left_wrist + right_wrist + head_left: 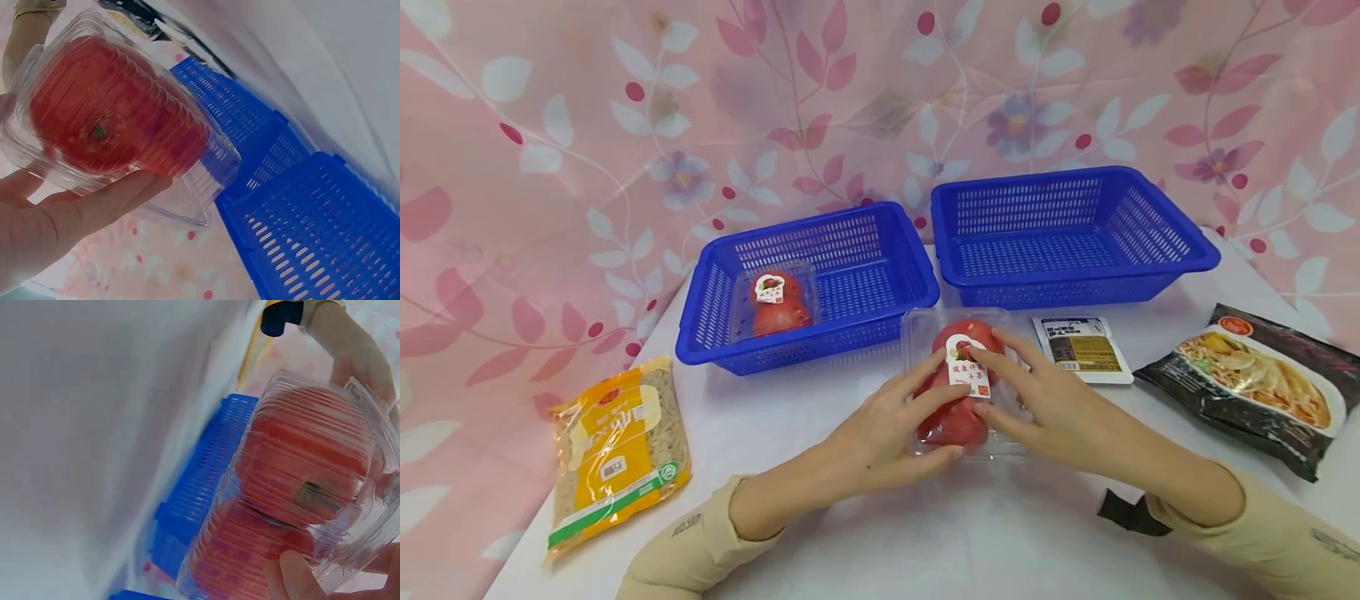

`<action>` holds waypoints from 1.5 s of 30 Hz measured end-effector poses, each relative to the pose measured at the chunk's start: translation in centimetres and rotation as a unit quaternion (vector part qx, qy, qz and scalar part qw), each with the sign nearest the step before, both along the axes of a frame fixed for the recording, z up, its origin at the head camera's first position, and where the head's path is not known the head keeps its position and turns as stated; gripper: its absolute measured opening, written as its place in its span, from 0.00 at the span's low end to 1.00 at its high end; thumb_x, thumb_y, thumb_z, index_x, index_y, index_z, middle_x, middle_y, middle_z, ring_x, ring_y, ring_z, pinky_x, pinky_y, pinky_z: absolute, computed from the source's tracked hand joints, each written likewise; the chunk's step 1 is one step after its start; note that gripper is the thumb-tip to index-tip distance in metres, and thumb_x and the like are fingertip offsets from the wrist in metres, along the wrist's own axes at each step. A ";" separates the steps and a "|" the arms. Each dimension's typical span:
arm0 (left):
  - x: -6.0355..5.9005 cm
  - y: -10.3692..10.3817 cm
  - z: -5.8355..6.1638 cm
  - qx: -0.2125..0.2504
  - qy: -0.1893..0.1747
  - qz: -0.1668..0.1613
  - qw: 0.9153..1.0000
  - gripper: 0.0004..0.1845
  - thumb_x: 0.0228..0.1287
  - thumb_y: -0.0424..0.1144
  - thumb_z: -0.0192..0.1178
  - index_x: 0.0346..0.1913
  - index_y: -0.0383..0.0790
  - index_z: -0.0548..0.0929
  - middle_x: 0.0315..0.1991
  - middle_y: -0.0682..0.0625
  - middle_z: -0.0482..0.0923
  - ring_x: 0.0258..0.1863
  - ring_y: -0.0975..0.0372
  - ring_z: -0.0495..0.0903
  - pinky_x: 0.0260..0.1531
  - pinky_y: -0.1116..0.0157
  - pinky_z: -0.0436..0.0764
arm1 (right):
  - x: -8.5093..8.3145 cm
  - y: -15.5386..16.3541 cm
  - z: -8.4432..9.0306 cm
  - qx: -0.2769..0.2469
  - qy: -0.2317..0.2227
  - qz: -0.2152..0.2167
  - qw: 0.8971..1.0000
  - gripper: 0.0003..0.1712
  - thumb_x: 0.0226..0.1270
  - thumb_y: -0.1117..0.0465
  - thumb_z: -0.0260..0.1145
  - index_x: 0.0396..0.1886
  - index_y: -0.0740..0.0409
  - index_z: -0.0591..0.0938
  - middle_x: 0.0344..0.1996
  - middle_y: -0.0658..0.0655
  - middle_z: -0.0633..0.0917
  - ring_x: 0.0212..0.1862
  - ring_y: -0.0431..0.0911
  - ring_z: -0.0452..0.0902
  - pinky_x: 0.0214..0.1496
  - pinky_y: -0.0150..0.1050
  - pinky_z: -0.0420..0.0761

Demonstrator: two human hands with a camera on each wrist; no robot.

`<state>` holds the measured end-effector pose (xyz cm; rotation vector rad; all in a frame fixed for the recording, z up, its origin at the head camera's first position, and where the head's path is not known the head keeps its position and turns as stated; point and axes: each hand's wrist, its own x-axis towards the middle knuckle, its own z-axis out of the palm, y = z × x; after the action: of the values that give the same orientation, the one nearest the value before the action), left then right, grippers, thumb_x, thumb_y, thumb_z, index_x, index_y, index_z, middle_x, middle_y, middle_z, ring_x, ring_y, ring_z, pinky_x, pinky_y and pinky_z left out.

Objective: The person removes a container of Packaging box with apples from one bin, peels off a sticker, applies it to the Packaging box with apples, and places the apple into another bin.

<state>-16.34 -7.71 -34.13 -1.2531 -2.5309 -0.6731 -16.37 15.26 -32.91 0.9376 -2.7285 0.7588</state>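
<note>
A clear plastic clamshell of red tomatoes [961,385] with a white label is held between both hands just in front of the two blue baskets. My left hand [895,425] grips its left side, thumb on top; the left wrist view shows the fingers [119,194] under the clamshell of tomatoes [106,119]. My right hand [1037,392] holds the right side, fingers on the label. The right wrist view shows the same clamshell of tomatoes [294,512] close up with fingertips [294,575] on it. A second tomato clamshell [775,300] lies in the left blue basket [857,250].
The right blue basket [1075,237] holds nothing. A yellow noodle packet [613,450] lies at the left on the white table [820,408]. A small white-and-yellow packet [1081,348] and a black noodle bag [1262,383] lie at the right. A pink floral curtain hangs behind.
</note>
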 end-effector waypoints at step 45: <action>-9.1 -4.8 4.7 0.164 0.071 0.133 0.975 0.27 0.51 0.48 0.68 0.50 0.37 0.73 0.63 0.44 0.63 0.60 0.54 0.66 0.46 0.61 0.77 | -9.8 -8.3 5.7 -0.101 0.106 0.027 0.989 0.21 0.60 0.59 0.58 0.53 0.59 0.77 0.59 0.62 0.69 0.55 0.59 0.64 0.52 0.53 0.65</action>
<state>-25.40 -12.55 -29.39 -0.8044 -2.2931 -0.8580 -26.21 6.98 -27.24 0.9878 -2.4016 0.8722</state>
